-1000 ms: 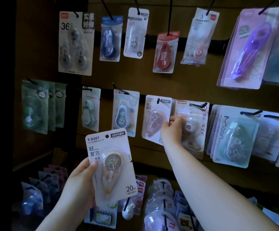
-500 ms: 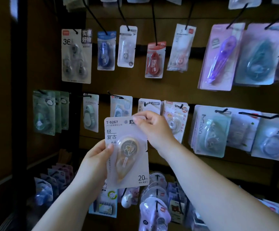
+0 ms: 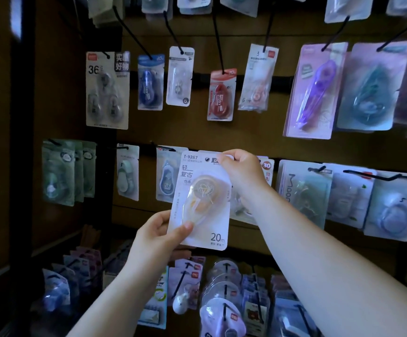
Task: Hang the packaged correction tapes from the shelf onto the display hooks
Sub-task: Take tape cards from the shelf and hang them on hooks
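Observation:
A white carded correction tape (image 3: 201,203), marked T-9267 and 20m with an orange dispenser in its blister, is held up against the middle row of the display. My left hand (image 3: 158,237) grips its lower left edge, thumb on the blister. My right hand (image 3: 242,173) pinches its top right corner, level with the middle-row hooks. The hook behind the card is hidden by it. A black hook (image 3: 166,149) with a blue tape pack sits just left of the card's top.
Packaged tapes hang in rows on black hooks: a red pack (image 3: 221,94) and a purple pack (image 3: 315,91) above, pale green packs (image 3: 59,172) at left, a "Moon" pack (image 3: 304,190) at right. More packs (image 3: 224,300) crowd the hooks below. A dark frame post (image 3: 21,166) stands at left.
My right hand left the hanging packs and took the card's top corner. Both hands lifted the card up and right to the middle row. The view tilted upward.

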A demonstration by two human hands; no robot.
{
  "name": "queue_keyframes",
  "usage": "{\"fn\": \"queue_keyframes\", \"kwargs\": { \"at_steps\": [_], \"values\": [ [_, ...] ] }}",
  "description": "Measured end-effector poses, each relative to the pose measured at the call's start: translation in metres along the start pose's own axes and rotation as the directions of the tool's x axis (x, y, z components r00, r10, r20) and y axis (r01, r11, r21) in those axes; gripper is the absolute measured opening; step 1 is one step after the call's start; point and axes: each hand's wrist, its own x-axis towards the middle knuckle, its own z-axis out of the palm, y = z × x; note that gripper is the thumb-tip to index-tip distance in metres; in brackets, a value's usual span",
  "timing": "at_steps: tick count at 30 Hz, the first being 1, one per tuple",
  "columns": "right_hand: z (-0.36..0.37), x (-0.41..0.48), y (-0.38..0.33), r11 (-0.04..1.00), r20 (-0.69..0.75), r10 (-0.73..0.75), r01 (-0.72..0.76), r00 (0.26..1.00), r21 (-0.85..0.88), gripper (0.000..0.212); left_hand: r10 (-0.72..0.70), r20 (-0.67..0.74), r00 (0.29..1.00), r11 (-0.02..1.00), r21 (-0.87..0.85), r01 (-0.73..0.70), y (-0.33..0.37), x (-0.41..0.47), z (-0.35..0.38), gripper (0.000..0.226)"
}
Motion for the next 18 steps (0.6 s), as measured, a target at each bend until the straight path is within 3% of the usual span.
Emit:
{"fn": "queue_keyframes", "kwargs": {
  "at_steps": [8, 18],
  "values": [
    [0.01, 0.006, 0.001, 1.0, -0.027, 0.005, -0.004, 1.0, 0.03, 0.02, 0.076, -0.055, 0.996, 0.997, -0.027, -0.077, 0.002, -0.001, -0.004, 0.015],
    [0.007, 0.008, 0.004, 1.0, -0.018, 0.006, -0.006, 1.0, 0.005, 0.02, 0.067, -0.077, 0.995, 0.997, -0.032, -0.07, 0.0, 0.0, -0.001, 0.016]
  ]
}}
